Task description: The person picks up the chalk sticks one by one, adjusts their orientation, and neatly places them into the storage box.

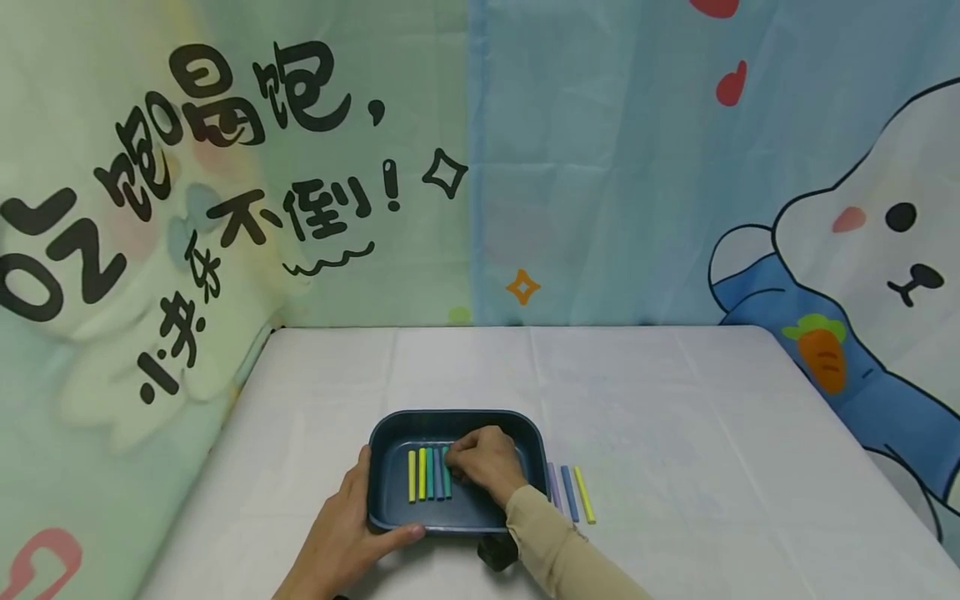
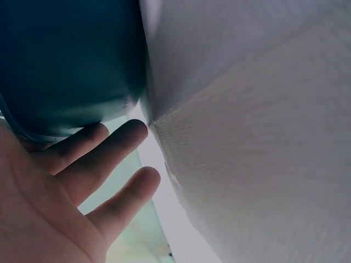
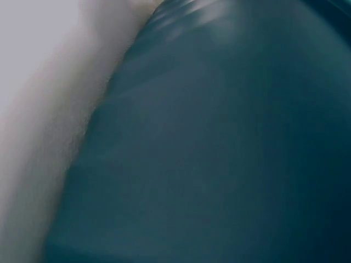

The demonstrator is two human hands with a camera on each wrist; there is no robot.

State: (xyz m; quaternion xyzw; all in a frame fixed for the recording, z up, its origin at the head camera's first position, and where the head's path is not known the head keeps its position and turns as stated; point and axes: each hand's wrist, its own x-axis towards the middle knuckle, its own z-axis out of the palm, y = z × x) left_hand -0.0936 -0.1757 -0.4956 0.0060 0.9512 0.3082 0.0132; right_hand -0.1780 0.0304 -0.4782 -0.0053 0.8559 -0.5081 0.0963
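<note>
A dark blue tray (image 1: 390, 517) stands on the white-covered table. Inside it, a row of upright-lying chalk sticks runs from yellow (image 1: 412, 477) at the left through green and blue to a teal chalk stick (image 1: 447, 487) at the right. My right hand (image 1: 491, 462) reaches over the tray's right side and pinches the upper end of that teal stick. My left hand (image 1: 341, 525) is at the near left corner, thumb along the front edge and nearly straight fingers (image 2: 109, 159) against the outer wall. The right wrist view shows only the tray's outer wall (image 3: 192, 137).
To the right of the tray, a purple chalk stick (image 1: 554, 487), a blue one (image 1: 570, 493) and a yellow one (image 1: 585, 495) lie side by side on the table (image 1: 675, 433). A printed cloth backdrop (image 1: 585, 167) rises behind the table. A small black object (image 1: 498, 552) shows under my right wrist.
</note>
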